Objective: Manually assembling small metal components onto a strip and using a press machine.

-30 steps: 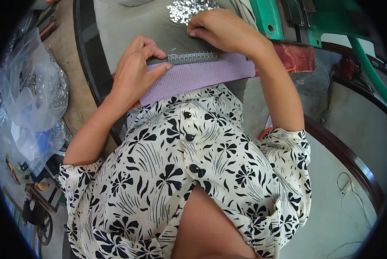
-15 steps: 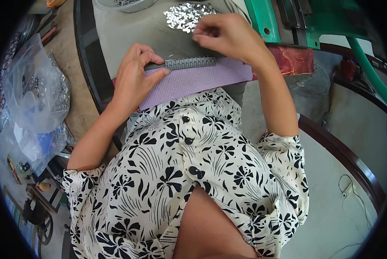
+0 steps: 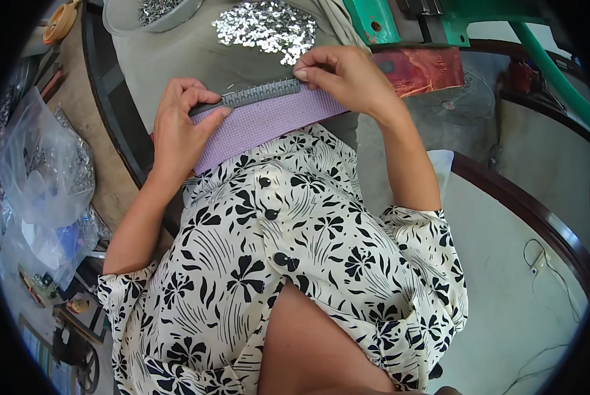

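Note:
A dark grey bar lined with small upright metal pins (image 3: 260, 93) lies along the far edge of a lilac woven mat (image 3: 258, 128). Thumb and fingers of my left hand (image 3: 181, 118) grip its left end. At the other end, the fingertips of my right hand (image 3: 341, 78) are pinched together close beside the pins; whatever they hold is too small to make out. Just beyond the right hand spreads a heap of small shiny silver pieces (image 3: 265, 29) on a grey-green cloth (image 3: 176, 66).
A clear plastic tub (image 3: 193, 14) of small metal parts stands at the far left. Green metal machinery (image 3: 374, 23) is at the far right, near a reddish board (image 3: 426, 71). Plastic bags (image 3: 45, 158) hang at the left, and an orange tape roll (image 3: 59, 25) lies beyond.
My right hand has come down from beside the silver heap to the bar's right end. My left hand keeps its grip on the bar. The whole view has shifted slightly.

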A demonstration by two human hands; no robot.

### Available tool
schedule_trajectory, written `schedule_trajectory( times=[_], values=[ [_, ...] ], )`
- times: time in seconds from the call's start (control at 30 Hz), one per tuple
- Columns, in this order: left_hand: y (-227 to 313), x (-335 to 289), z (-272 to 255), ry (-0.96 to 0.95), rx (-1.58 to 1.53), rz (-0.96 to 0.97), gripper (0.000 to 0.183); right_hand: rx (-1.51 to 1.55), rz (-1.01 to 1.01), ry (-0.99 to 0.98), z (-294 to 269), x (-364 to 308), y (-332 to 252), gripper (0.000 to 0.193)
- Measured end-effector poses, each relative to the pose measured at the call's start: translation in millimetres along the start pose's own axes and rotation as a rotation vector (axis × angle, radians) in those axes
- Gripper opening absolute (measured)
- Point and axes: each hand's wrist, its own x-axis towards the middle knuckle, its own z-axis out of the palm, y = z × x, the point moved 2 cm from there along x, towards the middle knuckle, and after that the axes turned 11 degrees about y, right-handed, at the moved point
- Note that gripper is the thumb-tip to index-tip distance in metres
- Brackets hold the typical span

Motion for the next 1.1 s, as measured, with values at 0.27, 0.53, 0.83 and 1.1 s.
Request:
schedule_trajectory(
  times=[0.27,0.53,0.83,1.1],
  values=[
    [-2,-2,1,0.011,-0.024,0.006,0.023,-0.232,-0.163,0.020,0,7,-16,0.016],
    [-5,-3,-1,0.015,-0.024,0.021,0.024,-0.219,-0.169,0.040,2,4,-17,0.014],
    [-3,-2,-4,0.008,0.004,-0.002,0.024,-0.117,-0.189,0.373,-30,-37,8,0.013],
    [5,6,-7,-0.067,-0.026,-0.006,0.023,-0.479,-0.260,0.532,-70,-57,54,0.026]
  ],
)
